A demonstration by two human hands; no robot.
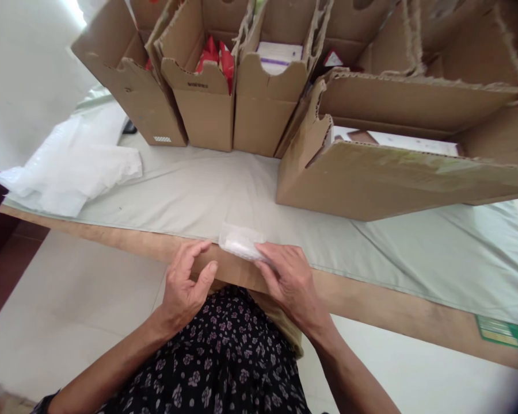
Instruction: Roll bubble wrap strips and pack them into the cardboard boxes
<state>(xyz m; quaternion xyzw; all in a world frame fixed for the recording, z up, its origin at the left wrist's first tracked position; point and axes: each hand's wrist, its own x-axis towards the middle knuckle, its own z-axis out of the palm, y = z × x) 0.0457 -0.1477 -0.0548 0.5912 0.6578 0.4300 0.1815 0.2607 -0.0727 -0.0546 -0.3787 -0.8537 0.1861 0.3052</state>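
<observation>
A small clear plastic packet (240, 241) with whitish contents lies across the front edge of the table. The fingers and thumb of my right hand (288, 278) pinch its right end. What is inside the plastic is too blurred to name. My left hand (185, 283) hovers just left of the packet, thumb and fingers apart, with nothing between them. Both hands are over the table's bare wooden edge (155, 244), close to my body.
Cardboard boxes (267, 112) line the back, some with red packets (227, 60) or a white-and-purple box (280, 53). A larger carton (349, 190) stands at right. White plastic bags (77, 161) lie at left on the pale green cloth (190, 190). A green card (501, 333) sits at the right edge.
</observation>
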